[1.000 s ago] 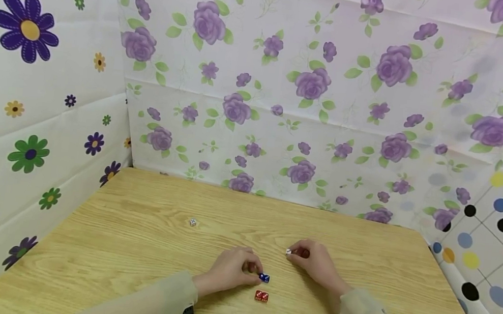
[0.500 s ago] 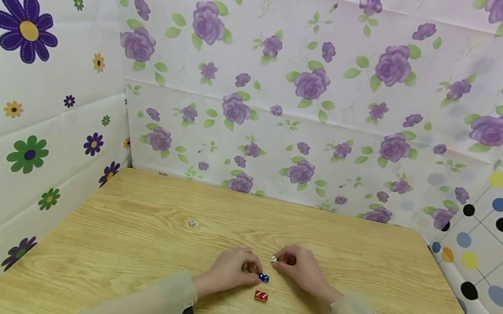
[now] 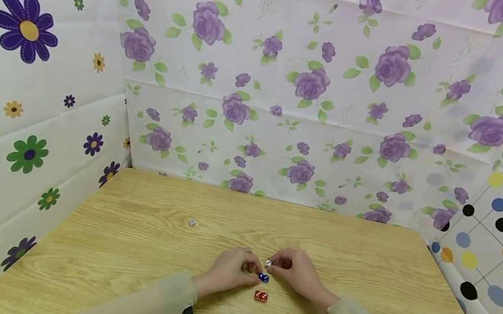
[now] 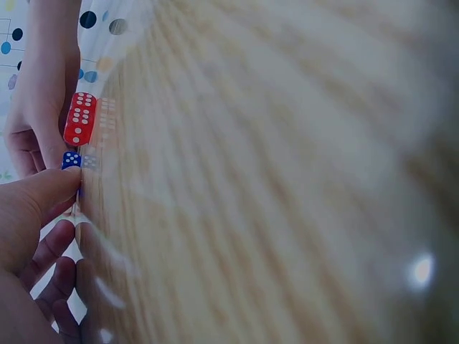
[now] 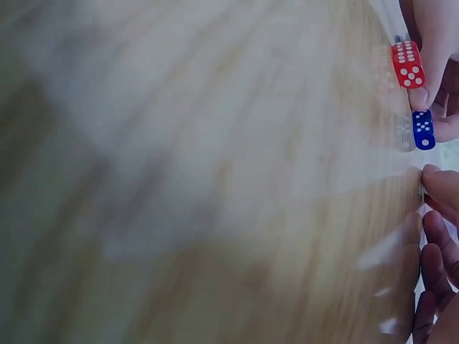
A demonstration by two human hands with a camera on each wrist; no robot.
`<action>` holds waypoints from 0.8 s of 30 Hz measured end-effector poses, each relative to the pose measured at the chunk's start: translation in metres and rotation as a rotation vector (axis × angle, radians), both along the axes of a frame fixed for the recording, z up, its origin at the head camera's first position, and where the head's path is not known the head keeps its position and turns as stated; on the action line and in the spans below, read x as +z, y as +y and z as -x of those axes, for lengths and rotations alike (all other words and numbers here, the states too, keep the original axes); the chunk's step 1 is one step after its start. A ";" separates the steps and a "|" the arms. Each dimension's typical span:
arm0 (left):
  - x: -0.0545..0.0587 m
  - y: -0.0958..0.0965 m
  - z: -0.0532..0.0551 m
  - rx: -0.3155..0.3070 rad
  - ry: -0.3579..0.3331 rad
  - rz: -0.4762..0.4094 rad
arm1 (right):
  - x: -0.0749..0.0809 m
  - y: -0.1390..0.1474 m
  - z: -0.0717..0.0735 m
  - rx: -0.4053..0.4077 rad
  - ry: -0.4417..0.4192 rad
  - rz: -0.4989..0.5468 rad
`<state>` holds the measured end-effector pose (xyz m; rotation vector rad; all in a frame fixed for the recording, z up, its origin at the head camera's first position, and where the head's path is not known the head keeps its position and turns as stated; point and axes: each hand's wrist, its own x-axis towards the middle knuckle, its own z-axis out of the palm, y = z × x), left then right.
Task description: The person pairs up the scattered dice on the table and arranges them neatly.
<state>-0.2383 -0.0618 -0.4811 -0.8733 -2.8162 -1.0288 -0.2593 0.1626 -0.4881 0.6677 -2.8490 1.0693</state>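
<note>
I see the left hand pinch the blue dice low in the middle of the head view; the right hand pinches a white die just above. If the hands bump, I could knock the blue dice apart. Only this view shows me the other die, left of middle.

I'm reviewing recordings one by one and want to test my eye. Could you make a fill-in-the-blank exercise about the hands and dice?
The left hand holds the ____ dice.
The right hand pinches the ____ die.
The two dice lying nearest the person are ____.
Of the two hands, the one farther from the lone die is the ____.

Missing words: blue; white; red; right.
</note>
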 end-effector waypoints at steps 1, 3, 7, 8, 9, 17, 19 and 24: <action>0.000 0.000 0.000 -0.002 0.005 -0.002 | 0.000 0.000 -0.001 -0.002 0.002 0.000; 0.000 0.000 0.000 -0.007 0.014 -0.006 | 0.000 0.000 -0.002 -0.003 0.002 -0.002; -0.001 -0.001 0.000 -0.014 0.025 -0.010 | 0.001 0.000 -0.003 -0.004 0.002 -0.004; 0.000 -0.001 0.000 -0.014 0.025 -0.009 | 0.001 0.000 -0.003 -0.004 -0.001 -0.002; 0.000 -0.001 0.000 -0.013 0.023 -0.009 | 0.001 0.000 -0.003 -0.003 -0.003 0.000; 0.000 0.000 -0.001 -0.013 0.019 -0.017 | -0.001 0.002 -0.003 -0.012 0.003 -0.004; 0.000 0.000 0.000 -0.013 0.022 -0.016 | -0.001 0.002 -0.003 -0.013 0.003 -0.006; -0.001 0.000 0.001 -0.014 0.030 -0.013 | -0.001 0.001 -0.004 -0.011 -0.007 0.001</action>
